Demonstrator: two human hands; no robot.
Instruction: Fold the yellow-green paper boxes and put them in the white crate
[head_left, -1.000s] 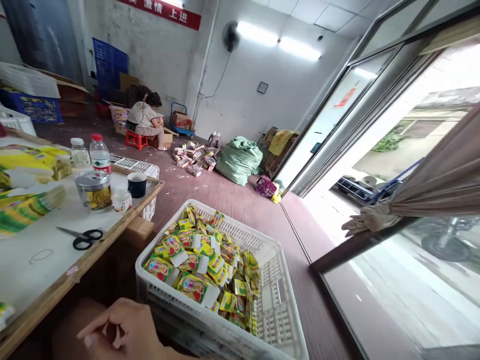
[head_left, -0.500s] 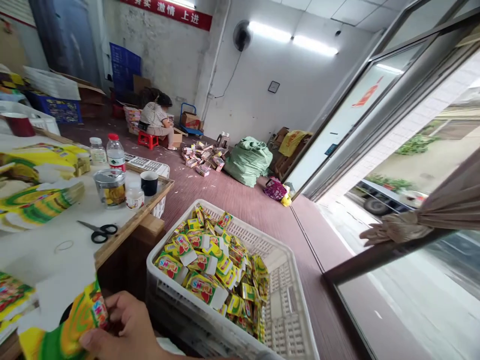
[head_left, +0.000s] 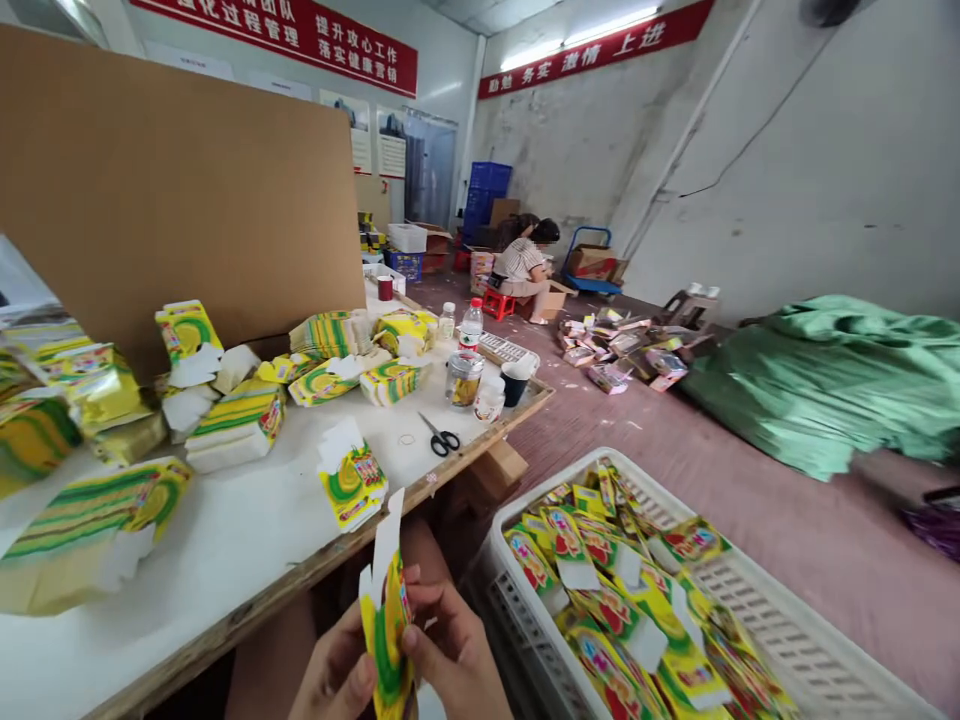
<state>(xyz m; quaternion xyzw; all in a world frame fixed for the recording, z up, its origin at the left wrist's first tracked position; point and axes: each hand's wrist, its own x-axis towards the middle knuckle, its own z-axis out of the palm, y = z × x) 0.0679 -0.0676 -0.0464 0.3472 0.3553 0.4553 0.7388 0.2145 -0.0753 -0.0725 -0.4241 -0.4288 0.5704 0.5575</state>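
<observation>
Between my two hands is a small yellow-and-green printed carton [head_left: 388, 640], held upright with white flaps sticking up at its top. My left hand [head_left: 337, 665] grips its left side, thumb at the front. On its right side, the fingers and thumb of my right hand [head_left: 454, 640] pinch it. Beyond my hands, a small stack of the same flat cartons [head_left: 352, 485] lies near the edge of the white table [head_left: 247, 545]. To the right stands a white plastic crate [head_left: 517, 600] with many folded cartons [head_left: 611, 610] in it.
Black-handled scissors [head_left: 442, 440], a tin [head_left: 464, 380], a bottle [head_left: 472, 325] and a dark cup [head_left: 515, 382] stand near the table's right corner. Stacks of cartons [head_left: 238, 420] spread leftward before a cardboard sheet [head_left: 187, 190]. A seated person [head_left: 521, 262] and a green sack [head_left: 825, 385] are beyond.
The view has swung left, showing more of the table. Earlier, one hand held a carton at the lower left with my other hand unseen; now both hands are on a carton.
</observation>
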